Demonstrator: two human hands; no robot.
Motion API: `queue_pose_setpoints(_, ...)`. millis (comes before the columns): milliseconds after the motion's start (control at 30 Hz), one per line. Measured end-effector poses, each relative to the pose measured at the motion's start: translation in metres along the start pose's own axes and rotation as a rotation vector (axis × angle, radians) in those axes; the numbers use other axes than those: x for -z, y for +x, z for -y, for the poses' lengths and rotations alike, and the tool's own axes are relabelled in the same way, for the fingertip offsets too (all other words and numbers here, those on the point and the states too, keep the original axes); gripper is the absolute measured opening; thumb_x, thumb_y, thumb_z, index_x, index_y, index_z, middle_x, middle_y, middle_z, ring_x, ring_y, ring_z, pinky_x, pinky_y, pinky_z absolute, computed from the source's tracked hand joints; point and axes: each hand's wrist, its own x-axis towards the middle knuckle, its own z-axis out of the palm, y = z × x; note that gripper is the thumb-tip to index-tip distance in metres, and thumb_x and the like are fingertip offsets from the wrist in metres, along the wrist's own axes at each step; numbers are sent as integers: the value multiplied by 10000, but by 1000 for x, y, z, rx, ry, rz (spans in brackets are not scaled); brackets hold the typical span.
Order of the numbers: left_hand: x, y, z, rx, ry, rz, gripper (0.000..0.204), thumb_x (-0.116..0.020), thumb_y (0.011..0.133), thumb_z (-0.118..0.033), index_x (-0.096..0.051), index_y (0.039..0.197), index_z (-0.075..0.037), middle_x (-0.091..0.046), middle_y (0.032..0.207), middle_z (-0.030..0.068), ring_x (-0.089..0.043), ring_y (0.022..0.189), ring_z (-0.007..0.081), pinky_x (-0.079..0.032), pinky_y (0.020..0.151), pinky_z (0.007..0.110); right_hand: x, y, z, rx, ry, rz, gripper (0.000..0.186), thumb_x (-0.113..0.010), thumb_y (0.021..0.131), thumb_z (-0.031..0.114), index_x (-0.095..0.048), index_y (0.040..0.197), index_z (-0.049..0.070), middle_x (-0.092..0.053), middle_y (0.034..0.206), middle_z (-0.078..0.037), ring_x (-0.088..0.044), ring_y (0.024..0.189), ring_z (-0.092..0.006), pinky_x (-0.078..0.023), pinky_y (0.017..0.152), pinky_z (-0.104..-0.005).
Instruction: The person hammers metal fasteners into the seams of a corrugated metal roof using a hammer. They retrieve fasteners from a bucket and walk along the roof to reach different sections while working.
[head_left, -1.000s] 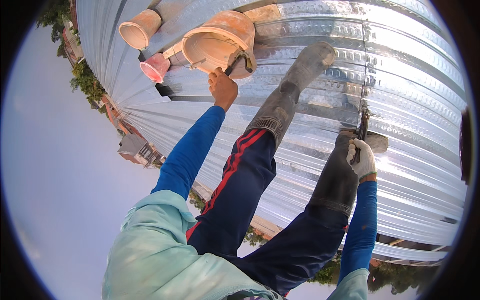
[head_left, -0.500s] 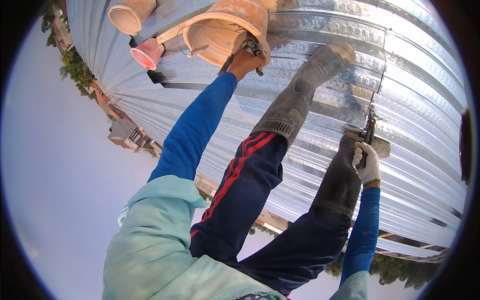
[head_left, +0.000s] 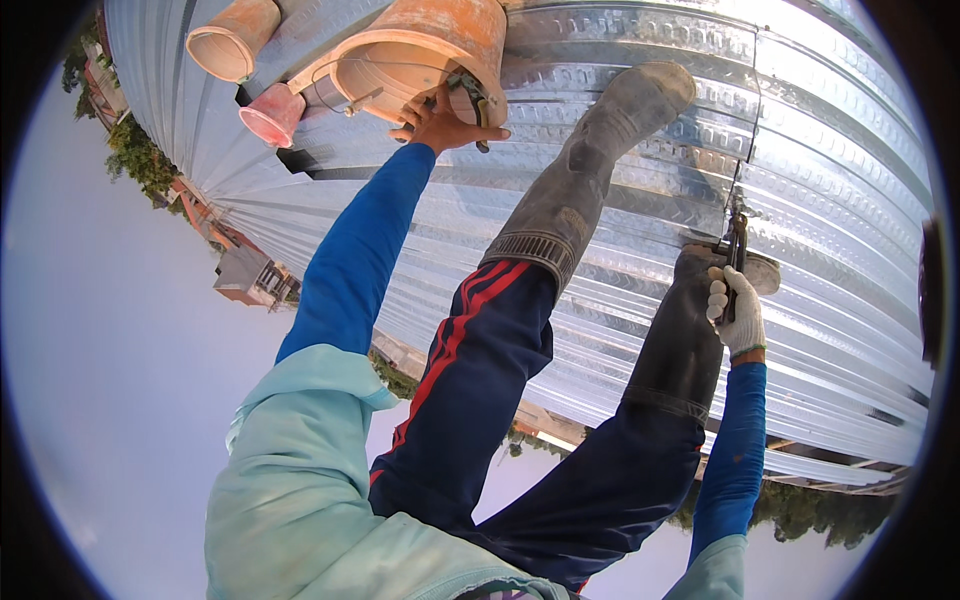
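My left hand point(head_left: 440, 118), bare below a blue sleeve, reaches far out to the rim of a large orange bucket point(head_left: 440, 40) lying on the corrugated metal sheeting point(head_left: 820, 150). Its fingers are closed on a small pliers-like metal tool point(head_left: 472, 92) at the bucket's mouth. My right hand point(head_left: 738, 312) wears a white glove and grips a dark hand tool point(head_left: 737, 248), whose tip rests on a seam of the sheeting beside my right boot. The view is tipped over, with the sheeting at the top and sky below.
My two grey rubber boots point(head_left: 600, 150) point(head_left: 690, 330) stand on the ribbed sheeting. A smaller orange bucket point(head_left: 232, 38) and a pink cup point(head_left: 272, 112) lie left of the big bucket. Past the sheeting's edge are trees, rooftops point(head_left: 250, 275) and open sky.
My left arm has stretched further out, bringing the hand and its tool to the big bucket's mouth. The right hand has stayed on the dark tool at the seam.
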Motion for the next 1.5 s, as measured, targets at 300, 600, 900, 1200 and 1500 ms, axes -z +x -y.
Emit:
queue_pose_setpoints(300,18,-1,-15,15,44,46,1502,-903,537,-575,-44,1651,-48,-298,1542,404,-310,1445,548,-286,1188,563,4,-4,2,-48,90,27,403,-644,1043,455,-649,1086,54,-589,753,12,-538,557,-69,-455,448,-228)
queue_pose_setpoints(600,18,-122,18,-50,77,-92,861,-814,665,-266,-410,1385,-20,-541,1275,241,-630,1138,463,-541,950,533,25,4,8,-70,91,65,260,-635,1048,302,-650,1041,43,-621,757,3,-565,565,-75,-483,465,-230)
queue_pose_setpoints(900,75,-316,-26,-615,150,-281,939,-830,612,-191,-432,1435,26,-568,1192,199,-659,1029,420,-581,798,484,23,4,4,8,128,122,274,-628,1055,278,-637,1046,4,-609,759,-2,-545,555,-77,-464,455,-226)
queue_pose_setpoints(1200,-27,-248,-267,-1080,631,-128,878,-834,606,-89,-521,1425,-27,-587,1258,138,-663,1054,342,-576,812,421,42,3,4,18,164,149,263,-629,1052,276,-617,1007,17,-592,739,-23,-521,540,-89,-453,443,-227)
queue_pose_setpoints(1500,-101,-163,-335,-1249,824,-380,720,-847,750,-78,-583,1421,-79,-617,1276,65,-629,1183,266,-536,909,393,56,-9,27,-22,56,177,349,-606,1068,326,-638,1054,-21,-589,715,14,-520,519,-66,-450,434,-201)
